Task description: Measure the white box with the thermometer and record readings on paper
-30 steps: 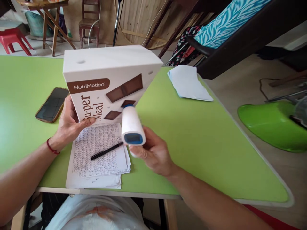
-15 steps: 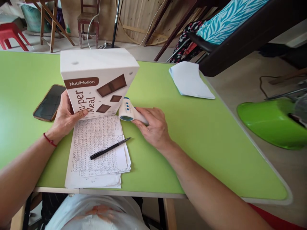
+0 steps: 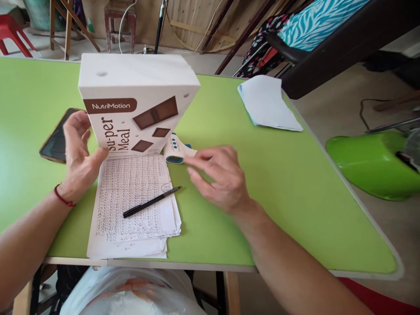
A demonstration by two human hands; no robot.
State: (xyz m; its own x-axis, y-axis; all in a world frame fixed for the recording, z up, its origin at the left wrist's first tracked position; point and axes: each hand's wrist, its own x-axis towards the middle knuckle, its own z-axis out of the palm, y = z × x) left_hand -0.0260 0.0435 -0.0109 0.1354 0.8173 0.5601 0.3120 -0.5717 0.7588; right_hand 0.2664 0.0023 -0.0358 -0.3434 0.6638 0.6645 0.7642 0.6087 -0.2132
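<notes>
A white carton (image 3: 141, 72) printed "NutriMotion Su-per Meal" stands upright on the green table (image 3: 288, 197). My left hand (image 3: 78, 153) is open at its left side, fingers apart, thumb by the lower left corner. Beside the carton's lower right edge lies a white and blue infrared thermometer (image 3: 173, 149), its handle pointing right. My right hand (image 3: 221, 175), a little blurred, is off the handle with fingers apart, fingertips close to it. In front of the carton are handwritten sheets (image 3: 131, 188) with a black pen (image 3: 151, 202) across them.
Behind my left hand lies a smartphone (image 3: 55, 140). Folded white paper (image 3: 267, 103) rests near the far right corner. Beyond the table are a green plastic seat (image 3: 370, 166) on the right, a wooden chair (image 3: 120, 22) and a red stool (image 3: 13, 33).
My right hand has let go of the thermometer and drawn back to the right. My left hand's grip on the carton has loosened, its fingers coming away to the left.
</notes>
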